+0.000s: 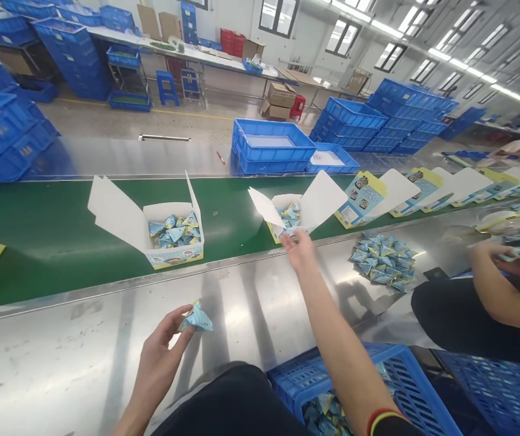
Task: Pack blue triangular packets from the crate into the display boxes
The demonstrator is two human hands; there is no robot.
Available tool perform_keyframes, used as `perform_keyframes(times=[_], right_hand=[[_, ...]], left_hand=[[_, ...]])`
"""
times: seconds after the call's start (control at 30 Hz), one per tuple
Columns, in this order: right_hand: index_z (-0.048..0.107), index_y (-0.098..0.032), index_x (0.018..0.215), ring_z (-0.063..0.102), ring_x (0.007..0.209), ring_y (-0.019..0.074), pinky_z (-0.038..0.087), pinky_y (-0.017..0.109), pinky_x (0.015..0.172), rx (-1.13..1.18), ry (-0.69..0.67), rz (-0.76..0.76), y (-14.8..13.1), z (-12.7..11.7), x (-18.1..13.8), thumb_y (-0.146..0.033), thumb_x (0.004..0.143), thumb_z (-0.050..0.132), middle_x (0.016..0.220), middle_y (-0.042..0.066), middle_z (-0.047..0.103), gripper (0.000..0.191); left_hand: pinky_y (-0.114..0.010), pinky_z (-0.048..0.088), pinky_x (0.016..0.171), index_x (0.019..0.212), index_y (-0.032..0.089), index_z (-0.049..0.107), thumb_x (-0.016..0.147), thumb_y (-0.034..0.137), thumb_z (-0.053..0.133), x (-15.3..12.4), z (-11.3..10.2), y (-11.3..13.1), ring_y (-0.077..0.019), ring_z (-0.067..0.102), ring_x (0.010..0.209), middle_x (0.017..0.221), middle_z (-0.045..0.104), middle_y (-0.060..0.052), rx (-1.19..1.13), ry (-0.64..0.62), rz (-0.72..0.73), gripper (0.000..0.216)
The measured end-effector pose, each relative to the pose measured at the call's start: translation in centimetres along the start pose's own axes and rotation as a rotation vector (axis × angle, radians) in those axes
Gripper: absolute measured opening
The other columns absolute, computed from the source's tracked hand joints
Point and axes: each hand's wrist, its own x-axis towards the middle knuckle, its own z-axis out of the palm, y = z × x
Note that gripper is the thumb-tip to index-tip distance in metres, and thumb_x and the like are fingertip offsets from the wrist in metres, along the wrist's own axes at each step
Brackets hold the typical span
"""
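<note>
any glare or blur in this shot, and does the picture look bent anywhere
Head view: ceiling lights streak glare across the steel table; the right hand at the open box is slightly blurred, the left hand and its packet sharper; the belt and far crates bow with wide-angle distortion.

Head view, looking down, conveyor belt [60,230] close
</note>
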Motion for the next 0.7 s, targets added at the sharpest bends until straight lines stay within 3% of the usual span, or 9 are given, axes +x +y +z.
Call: perform_keyframes(times=[0.13,0.2,0.3,0.4,0.57,0.7], right_hand=[[0.076,-0.028,0.116,0.085,0.112,0.026,0.078,0.039,0.088,-0.144,-0.154,0.186,7.9,-3.8,-11.0,-0.043,0.07,0.114,0.126,0.003,0.083,0.061],[0.081,-0.028,0.117,0.085,0.113,0.0253,0.076,0.037,0.089,-0.217,-0.189,0.249,10.0,-5.2,-16.2,-0.048,0.073,0.113,0.133,0.004,0.084,0.058],[0.087,-0.027,0.119,0.084,0.109,0.0232,0.073,0.036,0.09,-0.319,-0.24,0.301,10.9,-6.3,-22.1,-0.056,0.079,0.109,0.14,0.006,0.083,0.055],[0.088,-0.026,0.12,0.083,0.107,0.0231,0.07,0.036,0.089,-0.411,-0.307,0.294,10.8,-6.4,-25.7,-0.062,0.082,0.105,0.142,0.008,0.083,0.055],[0.087,-0.027,0.127,0.082,0.107,0.0257,0.071,0.041,0.091,-0.464,-0.447,0.253,10.7,-6.0,-28.7,-0.072,0.091,0.094,0.138,0.009,0.083,0.058],[0.076,-0.034,0.152,0.075,0.137,0.032,0.071,0.045,0.102,-0.608,-0.512,0.056,10.4,-5.4,-30.3,-0.055,0.09,0.098,0.164,0.01,0.072,0.069]], left_hand=[[-0.042,0.064,0.103,0.127,0.029,0.092,0.078,0.069,0.106,-0.2,1.2,0.9,-0.0299,0.079,0.108,0.106,0.087,-0.006,-0.282,-0.039,-0.016,0.064],[-0.043,0.066,0.102,0.131,0.028,0.09,0.08,0.065,0.106,-0.4,2.1,1.3,-0.0292,0.08,0.106,0.105,0.086,-0.006,-0.363,-0.068,-0.02,0.065],[-0.043,0.068,0.099,0.137,0.025,0.087,0.086,0.062,0.102,-0.8,2.9,1.3,-0.028,0.081,0.105,0.107,0.087,-0.007,-0.408,-0.119,-0.019,0.065],[-0.042,0.067,0.097,0.14,0.024,0.084,0.09,0.061,0.098,-1.3,3.2,0.9,-0.0258,0.081,0.101,0.111,0.088,-0.008,-0.421,-0.163,-0.009,0.064],[-0.043,0.065,0.102,0.138,0.026,0.081,0.093,0.061,0.094,-2.3,3.0,0.5,-0.028,0.082,0.111,0.116,0.089,-0.008,-0.314,-0.192,0.052,0.058],[-0.042,0.057,0.102,0.127,0.031,0.082,0.089,0.044,0.096,-3.6,2.7,1.1,-0.0264,0.077,0.105,0.106,0.087,-0.001,-0.118,-0.164,0.15,0.041]])
